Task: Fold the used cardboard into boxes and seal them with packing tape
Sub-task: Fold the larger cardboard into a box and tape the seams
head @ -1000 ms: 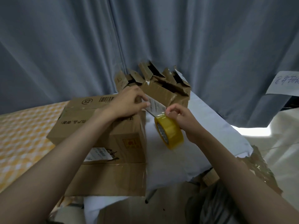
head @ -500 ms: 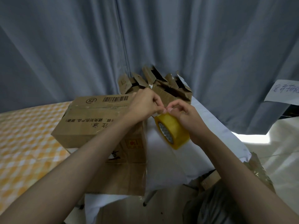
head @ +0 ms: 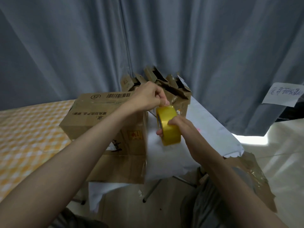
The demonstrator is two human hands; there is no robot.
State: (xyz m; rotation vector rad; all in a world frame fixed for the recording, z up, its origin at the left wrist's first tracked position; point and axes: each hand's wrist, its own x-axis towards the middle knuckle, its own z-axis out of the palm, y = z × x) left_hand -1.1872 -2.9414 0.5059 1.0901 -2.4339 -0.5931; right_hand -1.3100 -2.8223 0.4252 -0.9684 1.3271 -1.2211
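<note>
A folded brown cardboard box (head: pixel 102 116) with a barcode and printed text stands on a table with a white cover (head: pixel 205 127). Its front flap (head: pixel 118 168) hangs down over the table's edge. To the right of the box my right hand (head: pixel 182 127) grips a yellow roll of packing tape (head: pixel 168 125) from below and behind. My left hand (head: pixel 148 97) reaches across the box's top, and its fingertips pinch the tape at the top of the roll. The tape's loose end is hidden by my fingers.
A second box with open, ragged flaps (head: pixel 166 86) stands behind, against a grey curtain (head: pixel 164 38). An orange checked cloth (head: pixel 28 132) lies to the left. Crumpled cardboard and tape (head: pixel 251 175) lie on the floor to the right. A paper note (head: pixel 284 94) hangs on the curtain.
The stretch of tape pulled out a second ago is gone. My left hand has come onto the roll's top. My right hand has shifted lower, round the roll's underside.
</note>
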